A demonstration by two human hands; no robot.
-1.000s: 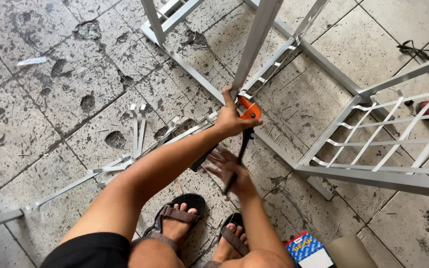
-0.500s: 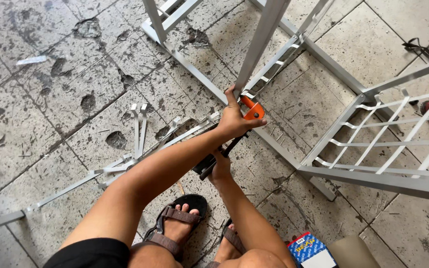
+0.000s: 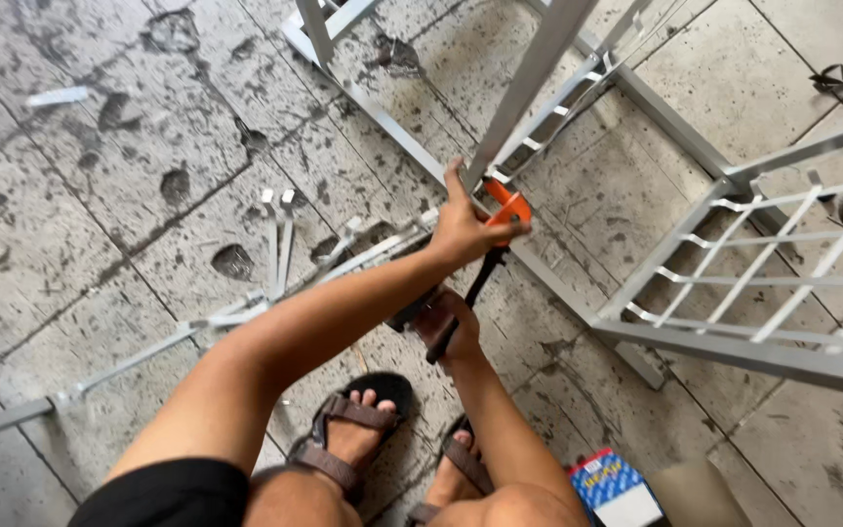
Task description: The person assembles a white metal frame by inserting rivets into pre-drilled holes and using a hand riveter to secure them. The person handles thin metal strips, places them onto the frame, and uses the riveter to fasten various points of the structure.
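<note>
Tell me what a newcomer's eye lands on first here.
The orange tool at centre, held by the left hand against the grey metal frame, with the right hand on its dark handles lower down. Next, the white lattice panel at right, and the loose metal strips on the stained tiled floor at left.

You worked in bright, even daylight; shadows stayed soft on the grey stained tiled floor [image 3: 70,254], edges slightly bowed.
</note>
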